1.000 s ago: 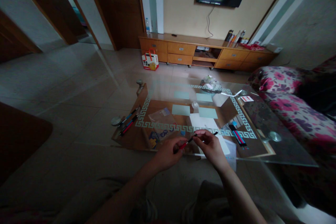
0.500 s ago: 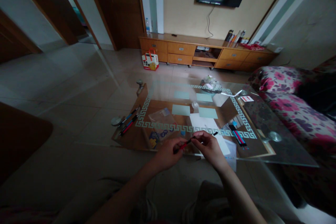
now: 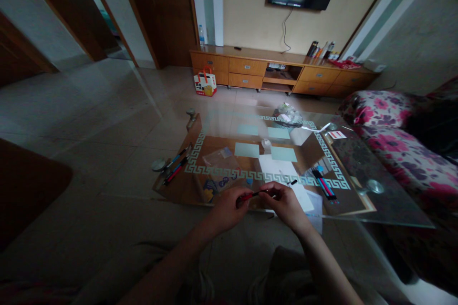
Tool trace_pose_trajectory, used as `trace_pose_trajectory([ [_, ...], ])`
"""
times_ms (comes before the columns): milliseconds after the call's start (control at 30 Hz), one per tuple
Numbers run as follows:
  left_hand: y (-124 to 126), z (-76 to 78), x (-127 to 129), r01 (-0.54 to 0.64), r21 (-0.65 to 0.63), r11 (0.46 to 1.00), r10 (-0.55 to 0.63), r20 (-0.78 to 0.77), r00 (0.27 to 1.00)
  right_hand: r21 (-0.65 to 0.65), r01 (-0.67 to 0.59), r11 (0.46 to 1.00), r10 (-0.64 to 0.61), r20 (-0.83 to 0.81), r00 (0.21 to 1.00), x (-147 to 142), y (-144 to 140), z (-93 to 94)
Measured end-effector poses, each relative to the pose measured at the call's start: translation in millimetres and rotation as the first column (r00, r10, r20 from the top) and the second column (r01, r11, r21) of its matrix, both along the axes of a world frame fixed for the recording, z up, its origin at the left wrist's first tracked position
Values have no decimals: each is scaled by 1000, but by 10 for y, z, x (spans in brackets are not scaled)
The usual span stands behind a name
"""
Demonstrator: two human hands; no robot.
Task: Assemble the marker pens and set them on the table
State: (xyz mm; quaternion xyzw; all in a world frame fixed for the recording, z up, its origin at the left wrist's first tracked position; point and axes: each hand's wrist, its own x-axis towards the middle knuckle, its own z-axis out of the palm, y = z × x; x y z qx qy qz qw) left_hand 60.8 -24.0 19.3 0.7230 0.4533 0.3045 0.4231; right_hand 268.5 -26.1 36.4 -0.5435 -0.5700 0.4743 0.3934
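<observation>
Over the near edge of the glass table (image 3: pixel 390 214), a red and black pen (image 3: pixel 247 196) is held between my two hands. My left hand (image 3: pixel 229 207) is closed around its red part. At the black end, the fingers of my right hand (image 3: pixel 285 202) pinch the pen. A small black piece, perhaps a pen cap (image 3: pixel 293 182), shows just beyond my right fingers. White paper (image 3: pixel 302 198) lies near my right hand, and to its right is a bundle of blue, pink and black pens (image 3: pixel 325 186). More pens (image 3: pixel 175 171) lie at the table's left end.
A clear plastic bag (image 3: pixel 222 159) and blue-yellow packaging (image 3: pixel 211 189) show left of centre. Toward the back stands a bowl with plastic wrapping (image 3: pixel 288 115). A floral sofa (image 3: pixel 411 147) borders the right side. Beyond are a wooden cabinet (image 3: pixel 246 64) and a carrier bag (image 3: pixel 205 83).
My right hand has shifted slightly down and right, and the pen lies more level, with more of its black part showing between my hands. The table things have not moved.
</observation>
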Motion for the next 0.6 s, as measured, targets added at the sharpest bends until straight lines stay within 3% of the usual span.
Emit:
trace_pose_trajectory([
  [267,22,20,-21,-6,120,993,18,-98,995,0,-19,1000,19,73,997,11,-13,13],
  [600,4,82,-52,46,265,963,8,-201,979,51,-53,997,34,330,944,1,-67,73],
])
